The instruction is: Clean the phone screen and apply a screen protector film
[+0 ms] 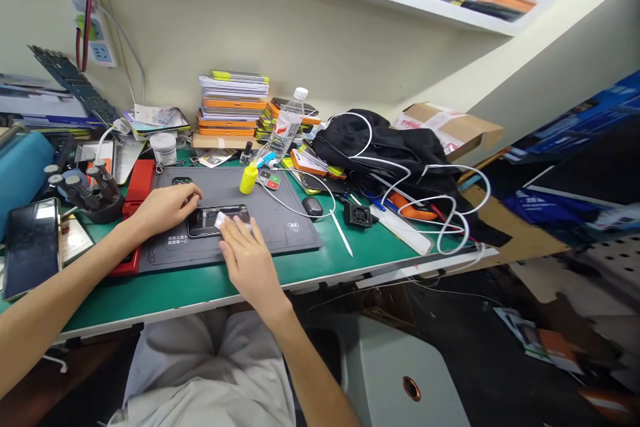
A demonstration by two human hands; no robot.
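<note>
A dark smartphone (203, 221) lies flat on the grey work mat (280, 223), its glossy face up. My left hand (170, 207) is at its upper left corner with the fingers curled against the edge; the thumb is hidden. With the fingers stretched together, my right hand (249, 260) presses a small white wipe (219, 219) onto the phone's face and covers its right part. Just beyond the phone stands a yellow bottle (249, 178) with a thin spout. A small dark phone part (181, 181) rests near the mat's back left.
A red holder (141, 180) borders the mat's left side, near a stand of screwdrivers (90, 197). A water bottle (289, 121) and stacked boxes (233, 107) stand behind. To the right are a mouse (313, 207), a white stylus (341, 233), a small fan (358, 215) and tangled white cables (453, 203).
</note>
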